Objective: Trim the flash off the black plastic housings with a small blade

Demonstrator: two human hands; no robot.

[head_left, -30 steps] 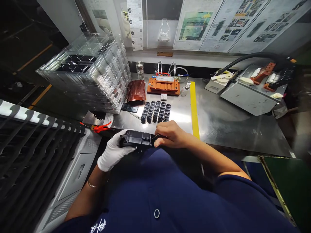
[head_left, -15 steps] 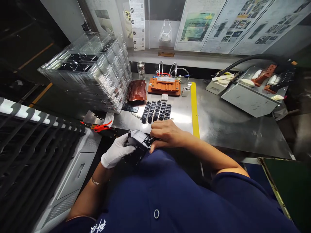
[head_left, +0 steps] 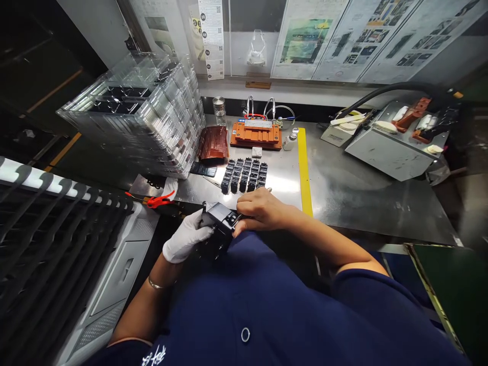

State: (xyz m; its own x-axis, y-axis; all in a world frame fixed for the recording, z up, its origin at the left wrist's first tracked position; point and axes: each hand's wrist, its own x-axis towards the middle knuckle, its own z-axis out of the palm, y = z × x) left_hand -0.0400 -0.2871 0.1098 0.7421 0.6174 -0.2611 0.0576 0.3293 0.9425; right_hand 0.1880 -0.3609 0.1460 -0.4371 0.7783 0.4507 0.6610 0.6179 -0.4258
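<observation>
In its white glove, my left hand (head_left: 185, 236) grips a black plastic housing (head_left: 221, 213) over the front edge of the bench, close to my body. The housing is tilted, with a smooth grey-black face turned up. Against its right end, my bare right hand (head_left: 261, 209) is closed in a pinch. A slim tool (head_left: 269, 189) pokes out behind those fingers; its kind is hidden by the hand. Just beyond the hands, small black plastic parts (head_left: 244, 175) lie in several neat rows on the metal bench (head_left: 284, 188).
An orange fixture (head_left: 256, 134) with hoses stands behind the rows. Stacked clear trays (head_left: 152, 122) rise at the left, near a red air gun (head_left: 156, 202). Yellow tape (head_left: 304, 173) crosses the bench. A grey machine (head_left: 396, 147) sits at the right, and a small bottle (head_left: 290, 140) beside the fixture.
Both hands stay on the black housing. The left hand and forearm have shifted slightly right, and the slim tool's rear end shows more behind my right hand. The whole view has moved a little.
</observation>
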